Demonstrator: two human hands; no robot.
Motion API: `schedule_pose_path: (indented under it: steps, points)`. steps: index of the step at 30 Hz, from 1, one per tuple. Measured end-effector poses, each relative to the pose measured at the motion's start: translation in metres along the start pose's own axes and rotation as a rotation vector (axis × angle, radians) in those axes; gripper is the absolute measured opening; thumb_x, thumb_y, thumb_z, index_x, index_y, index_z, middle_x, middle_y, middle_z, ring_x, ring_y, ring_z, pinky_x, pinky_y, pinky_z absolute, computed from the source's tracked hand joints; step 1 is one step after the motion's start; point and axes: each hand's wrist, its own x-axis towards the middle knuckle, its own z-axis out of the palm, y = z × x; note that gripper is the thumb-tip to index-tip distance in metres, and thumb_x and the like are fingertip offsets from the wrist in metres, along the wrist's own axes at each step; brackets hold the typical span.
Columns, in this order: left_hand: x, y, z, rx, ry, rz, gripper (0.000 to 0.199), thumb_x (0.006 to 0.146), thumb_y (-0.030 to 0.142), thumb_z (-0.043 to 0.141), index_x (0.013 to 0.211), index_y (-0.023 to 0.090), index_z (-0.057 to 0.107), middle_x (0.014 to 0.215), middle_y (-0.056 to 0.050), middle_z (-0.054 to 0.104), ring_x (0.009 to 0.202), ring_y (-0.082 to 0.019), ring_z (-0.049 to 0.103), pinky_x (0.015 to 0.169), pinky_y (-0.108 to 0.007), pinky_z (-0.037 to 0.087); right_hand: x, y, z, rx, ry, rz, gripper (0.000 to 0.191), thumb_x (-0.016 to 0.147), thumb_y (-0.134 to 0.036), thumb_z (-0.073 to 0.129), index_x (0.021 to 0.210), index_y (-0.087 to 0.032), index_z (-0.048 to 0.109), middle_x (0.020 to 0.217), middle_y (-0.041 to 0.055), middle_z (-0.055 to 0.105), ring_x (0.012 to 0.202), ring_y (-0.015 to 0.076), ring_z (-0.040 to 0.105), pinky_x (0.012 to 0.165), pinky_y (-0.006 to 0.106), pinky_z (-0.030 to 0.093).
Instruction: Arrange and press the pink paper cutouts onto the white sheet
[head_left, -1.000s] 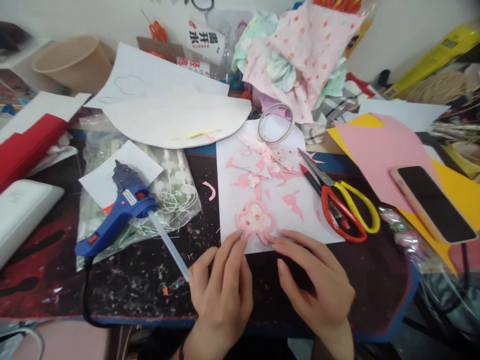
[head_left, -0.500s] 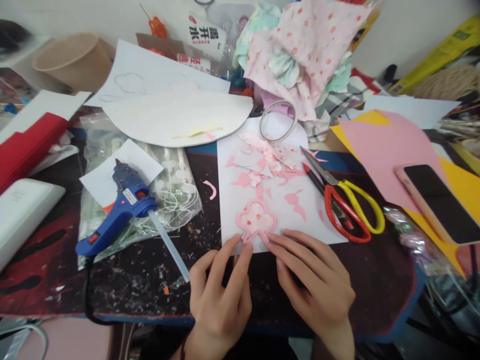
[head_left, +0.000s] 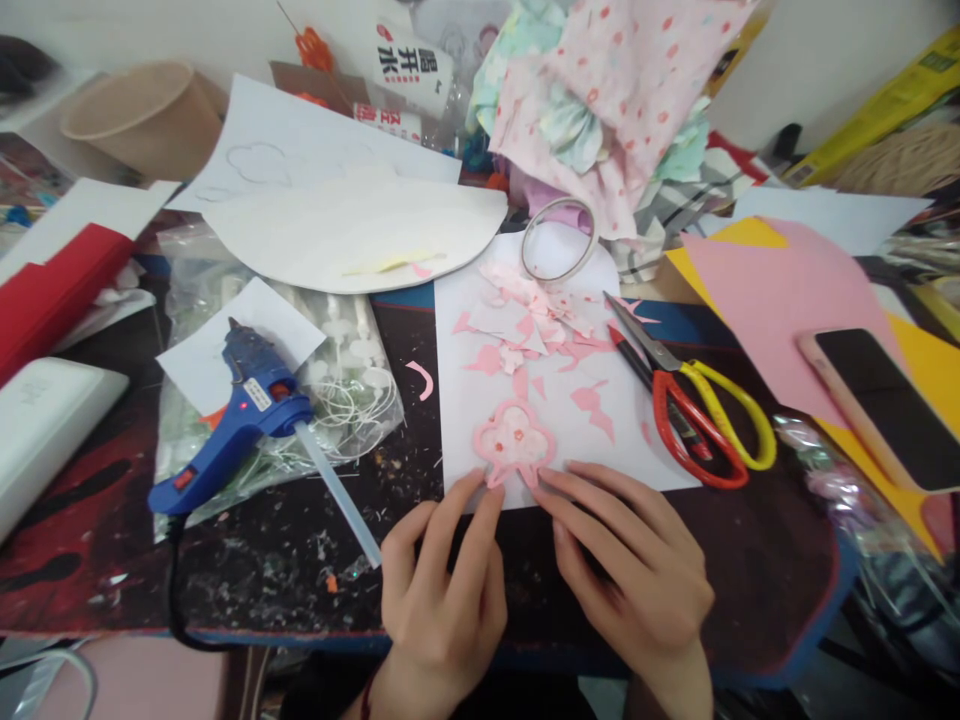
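At near edge of white sheet (head_left: 600, 440): left hand (head_left: 442, 590) and right hand (head_left: 637, 580), fingers flat, grip unclosed, pinning pink cutout (head_left: 514, 440); press evenly, avoid sliding

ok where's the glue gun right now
In the head view the blue glue gun lies on the left of the table, on a clear plastic bag, its glue stick pointing toward the left hand.
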Motion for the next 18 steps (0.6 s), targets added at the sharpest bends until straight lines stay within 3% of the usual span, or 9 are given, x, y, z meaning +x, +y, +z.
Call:
schedule_pose_path:
  steps: [8,18]
  points:
    - [-0.0015,-0.0003,0.0016,0.036,0.015,0.026,0.028,0.092,0.001,0.062,0.115,0.01,0.075,0.118,-0.015,0.077,0.104,-0.026,0.065,0.092,-0.038,0.051,0.0005,-0.0007,-0.0005,-0.014,-0.001,0.001,0.037,0.086,0.0,0.067,0.119,-0.015,0.074,0.117,0.0059,0.08,0.114,0.0249,0.068,0.096,0.042,0.056]
    - [0.001,0.0017,0.0042,-0.003,-0.017,0.099,0.042,0.095,0.0,0.058,0.136,0.004,0.063,0.123,-0.016,0.076,0.113,-0.026,0.067,0.095,-0.04,0.053,0.002,0.0,0.0008,-0.023,0.005,-0.001,0.037,0.086,-0.001,0.067,0.118,-0.016,0.075,0.117,0.0069,0.079,0.111,0.0247,0.069,0.093,0.041,0.057]
